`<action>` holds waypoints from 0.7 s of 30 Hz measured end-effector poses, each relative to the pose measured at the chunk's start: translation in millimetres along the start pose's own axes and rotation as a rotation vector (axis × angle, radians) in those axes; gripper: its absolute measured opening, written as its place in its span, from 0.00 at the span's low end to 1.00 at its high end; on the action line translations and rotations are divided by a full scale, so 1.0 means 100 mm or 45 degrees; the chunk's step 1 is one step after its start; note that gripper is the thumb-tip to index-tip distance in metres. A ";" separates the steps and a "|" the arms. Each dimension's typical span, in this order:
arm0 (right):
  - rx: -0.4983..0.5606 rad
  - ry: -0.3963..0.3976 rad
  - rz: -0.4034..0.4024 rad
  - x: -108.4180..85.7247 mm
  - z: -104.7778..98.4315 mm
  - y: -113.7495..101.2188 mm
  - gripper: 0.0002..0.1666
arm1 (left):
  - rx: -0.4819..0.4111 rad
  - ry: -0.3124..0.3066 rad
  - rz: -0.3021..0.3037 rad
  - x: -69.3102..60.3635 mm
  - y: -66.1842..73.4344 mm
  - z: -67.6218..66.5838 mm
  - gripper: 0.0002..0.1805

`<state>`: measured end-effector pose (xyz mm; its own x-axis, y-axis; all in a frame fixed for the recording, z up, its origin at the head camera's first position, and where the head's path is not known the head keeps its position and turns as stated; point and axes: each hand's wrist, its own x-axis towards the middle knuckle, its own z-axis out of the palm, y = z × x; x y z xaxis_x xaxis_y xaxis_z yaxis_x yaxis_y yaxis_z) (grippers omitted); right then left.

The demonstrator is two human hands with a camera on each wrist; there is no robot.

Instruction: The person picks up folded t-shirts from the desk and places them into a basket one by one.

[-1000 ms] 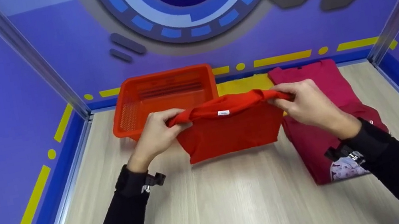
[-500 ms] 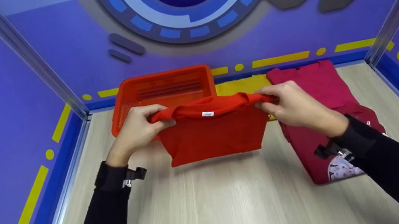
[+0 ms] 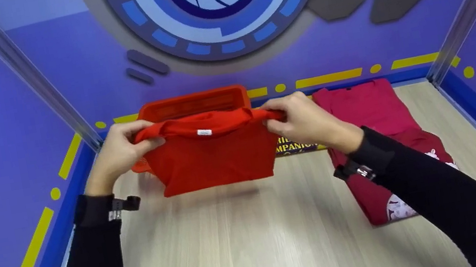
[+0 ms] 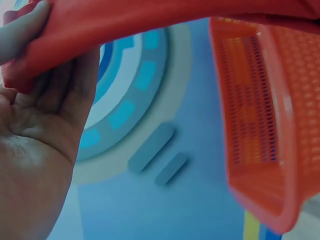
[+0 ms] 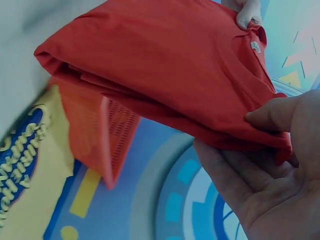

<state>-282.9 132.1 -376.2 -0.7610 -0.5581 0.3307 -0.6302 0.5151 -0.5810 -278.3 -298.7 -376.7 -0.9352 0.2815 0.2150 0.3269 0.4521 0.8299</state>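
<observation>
Two hands [image 3: 115, 154] [image 3: 306, 119], four garments [image 3: 213, 157] [image 3: 295, 144] [image 3: 357, 108] [image 3: 361, 190] and one basket [image 3: 194, 106] are visible.

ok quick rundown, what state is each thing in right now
Red shirt: folded, held up by its two top corners
Left grip: pinching one corner
Right grip: pinching the other corner
Red basket: upright, partly hidden; contents can't be told
Yellow printed cloth: lying flat, partly hidden
Pink shirt: folded, lying flat
Maroon shirt: folded, lying flat
</observation>
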 end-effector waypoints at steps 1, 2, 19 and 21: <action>0.020 0.000 0.008 0.04 0.00 -0.03 0.13 | -0.024 0.005 0.011 0.00 0.02 -0.05 0.11; 0.038 0.002 0.013 0.09 0.00 -0.06 0.13 | -0.046 0.010 0.023 -0.01 0.03 -0.10 0.11; 0.161 -0.029 0.271 1.06 0.38 0.18 0.11 | -0.279 0.256 -0.104 0.37 -0.43 -0.39 0.09; 0.148 -0.042 0.293 1.13 0.43 0.24 0.12 | -0.200 0.282 -0.186 0.43 -0.46 -0.37 0.09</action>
<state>-377.1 53.5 -384.6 -0.8759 -0.4564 0.1565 -0.4174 0.5541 -0.7203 -338.8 -338.7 -386.7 -0.9833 0.0240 0.1801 0.1778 0.3328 0.9261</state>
